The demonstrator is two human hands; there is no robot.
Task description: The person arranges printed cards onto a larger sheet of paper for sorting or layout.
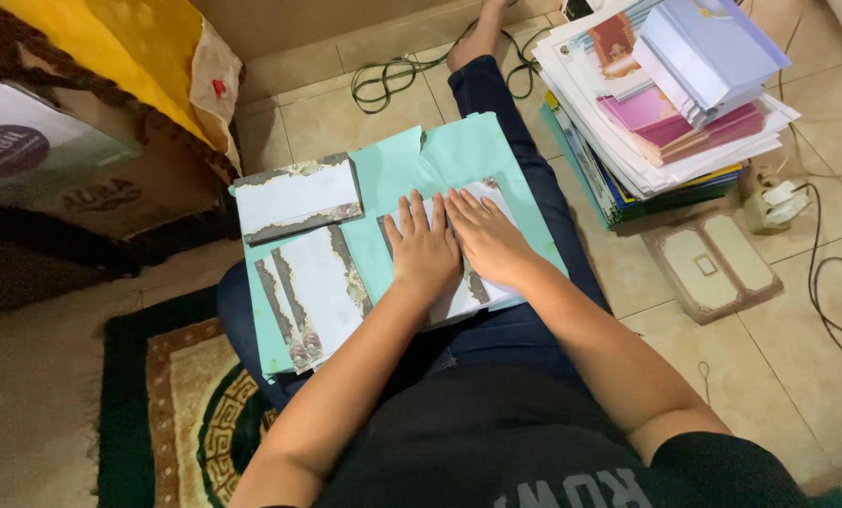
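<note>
Now, hands: my left hand [423, 246] and right hand [485, 237] lie flat, fingers spread, gripping nothing, pressing a bordered card [468, 282].
Risk: uneven pressure could crease it or slide the turquoise sheet [393, 169] off my lap.

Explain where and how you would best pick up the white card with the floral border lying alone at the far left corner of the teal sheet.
Probably pinch the white floral-bordered card by its left edge, coming from the left: it lies flat and that end overhangs the teal paper sheet, leaving room for fingers underneath. Both hands are pressing another card.
</note>
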